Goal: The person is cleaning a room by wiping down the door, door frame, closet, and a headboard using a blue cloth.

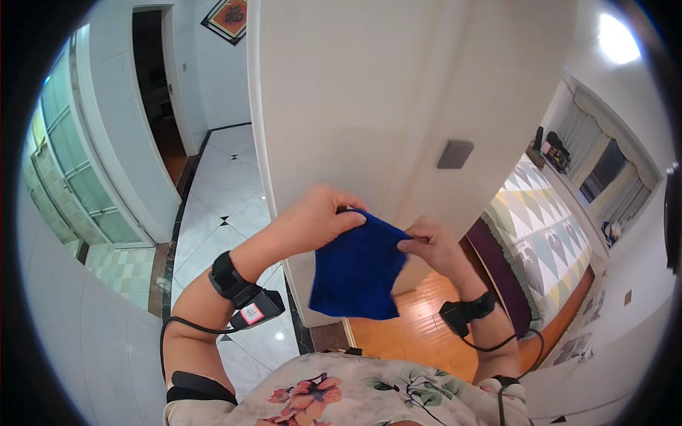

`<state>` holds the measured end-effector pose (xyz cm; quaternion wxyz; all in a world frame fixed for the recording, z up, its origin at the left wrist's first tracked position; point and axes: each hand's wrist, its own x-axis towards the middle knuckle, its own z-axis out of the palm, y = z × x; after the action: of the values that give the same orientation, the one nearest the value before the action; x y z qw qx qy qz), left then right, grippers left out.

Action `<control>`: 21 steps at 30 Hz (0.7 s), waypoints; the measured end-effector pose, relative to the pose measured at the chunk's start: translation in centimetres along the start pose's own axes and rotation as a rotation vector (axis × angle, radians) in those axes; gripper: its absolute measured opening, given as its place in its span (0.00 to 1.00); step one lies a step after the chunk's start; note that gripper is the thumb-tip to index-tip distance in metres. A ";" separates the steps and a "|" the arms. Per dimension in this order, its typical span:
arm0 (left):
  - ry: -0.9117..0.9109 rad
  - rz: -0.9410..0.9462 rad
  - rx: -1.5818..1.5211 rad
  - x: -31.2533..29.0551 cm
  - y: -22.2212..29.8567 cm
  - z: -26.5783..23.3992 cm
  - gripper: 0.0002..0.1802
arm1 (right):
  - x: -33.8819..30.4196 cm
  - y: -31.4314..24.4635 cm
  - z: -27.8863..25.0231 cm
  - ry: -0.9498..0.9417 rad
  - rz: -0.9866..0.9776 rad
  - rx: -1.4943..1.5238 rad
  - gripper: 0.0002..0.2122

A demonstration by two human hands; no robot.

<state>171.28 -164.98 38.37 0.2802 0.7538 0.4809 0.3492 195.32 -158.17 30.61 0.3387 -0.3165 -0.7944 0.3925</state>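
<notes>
A small blue cloth hangs spread between my two hands in front of a white wall end. My left hand pinches its upper left corner between thumb and fingers. At the upper right corner, my right hand grips the cloth the same way. The lower edge dangles loose. Black straps with small devices and cables sit round both of my forearms.
A grey wall switch is on the white wall ahead. To the left runs a tiled hallway with a glass door and a dark doorway. At right, a bed stands on a wooden floor by a curtained window.
</notes>
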 end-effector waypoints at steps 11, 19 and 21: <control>0.498 0.278 0.110 3.4 7.9 -7.3 0.10 | 9.7 -14.8 -8.2 0.359 -0.407 0.097 0.10; 1.255 0.438 0.336 0.4 -3.6 -4.3 0.12 | 12.3 -6.1 3.6 -0.109 -0.644 -1.395 0.22; 1.115 0.399 0.160 -0.1 -5.0 -2.6 0.10 | 11.5 -1.6 2.1 -0.188 -1.139 -1.123 0.14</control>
<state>166.49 -162.93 36.09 -0.1434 0.5513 0.4294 0.7008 186.75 -150.93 34.30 0.2089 0.0484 -0.9377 -0.2733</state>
